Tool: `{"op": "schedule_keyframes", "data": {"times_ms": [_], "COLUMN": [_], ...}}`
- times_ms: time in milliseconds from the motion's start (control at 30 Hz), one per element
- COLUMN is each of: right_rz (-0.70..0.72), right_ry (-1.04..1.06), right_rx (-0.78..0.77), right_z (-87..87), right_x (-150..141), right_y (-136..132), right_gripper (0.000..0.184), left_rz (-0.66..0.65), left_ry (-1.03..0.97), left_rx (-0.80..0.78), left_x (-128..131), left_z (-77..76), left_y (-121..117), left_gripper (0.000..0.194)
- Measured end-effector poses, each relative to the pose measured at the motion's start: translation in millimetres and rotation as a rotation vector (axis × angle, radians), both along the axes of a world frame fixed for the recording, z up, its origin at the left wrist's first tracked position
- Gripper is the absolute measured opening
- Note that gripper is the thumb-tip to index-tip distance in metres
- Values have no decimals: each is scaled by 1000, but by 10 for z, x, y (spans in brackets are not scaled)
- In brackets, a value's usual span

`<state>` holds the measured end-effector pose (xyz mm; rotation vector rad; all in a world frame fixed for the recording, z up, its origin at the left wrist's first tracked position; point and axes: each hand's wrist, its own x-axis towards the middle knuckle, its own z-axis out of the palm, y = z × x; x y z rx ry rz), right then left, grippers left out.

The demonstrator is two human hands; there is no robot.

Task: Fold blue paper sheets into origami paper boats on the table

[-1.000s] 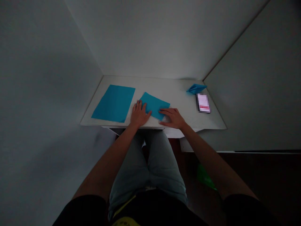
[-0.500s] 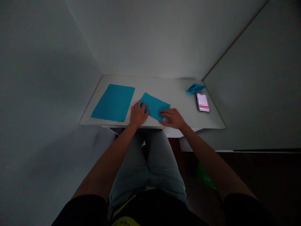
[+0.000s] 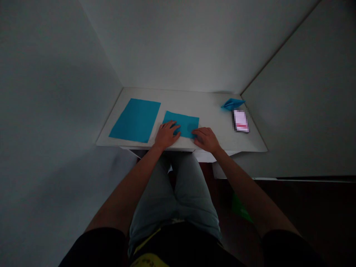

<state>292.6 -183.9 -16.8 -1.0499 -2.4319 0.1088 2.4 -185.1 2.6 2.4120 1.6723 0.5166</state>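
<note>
A folded blue paper [image 3: 182,120] lies square to the front edge of the white table [image 3: 211,113]. My left hand [image 3: 166,135] rests flat on its near left corner, fingers stretched out. At the paper's near right corner my right hand [image 3: 206,138] lies flat too, fingertips touching the paper's edge. Neither hand holds anything.
A larger flat blue sheet [image 3: 136,120] lies at the table's left. A small folded blue paper shape [image 3: 232,104] sits at the back right, with a phone [image 3: 240,121] just in front of it. Walls close in on the left, back and right.
The folded paper has turned from a slanted position to lie parallel with the table edge. Both hands have stayed on its near corners.
</note>
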Motion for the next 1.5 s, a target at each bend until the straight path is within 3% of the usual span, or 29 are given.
{"op": "schedule_keyframes", "data": {"times_ms": [167, 333, 467, 600, 833, 1033, 1167, 1333, 1400, 1500], "right_rz": [-91, 3, -29, -54, -9, -60, 23, 132, 111, -37], "right_ry": [-2, 17, 47, 61, 75, 112, -56, -282, -294, -194], "right_rx": [-67, -118, -86, -42, -92, -51, -48, -16, -22, 2], "right_z": [40, 39, 9, 5, 44, 25, 175, 367, 372, 319], "right_x": [19, 26, 25, 39, 54, 121, 194, 171, 149, 113], "right_y": [-9, 2, 12, -16, -39, -1, 61, 116, 123, 162], "right_gripper": [42, 56, 47, 40, 65, 58, 43, 54, 53, 43], "left_rz": [-39, -65, -88, -95, -72, -59, -69, -81, -77, -80], "left_ry": [-2, 13, 12, -18, -27, -50, -34, -19, -22, -35], "left_rx": [-6, -30, -34, -23, -37, -8, -5, 1, -2, -11], "left_x": [-11, -32, -42, -36, 14, 32, 36, 41, 45, 54], "left_z": [12, 25, 9, -20, -39, -77, -79, -46, -38, -33], "left_y": [-7, -15, -20, -17, 14, 34, 26, 7, 7, 11], "left_gripper": [45, 57, 65, 61, 49, 43, 42, 42, 41, 40]}}
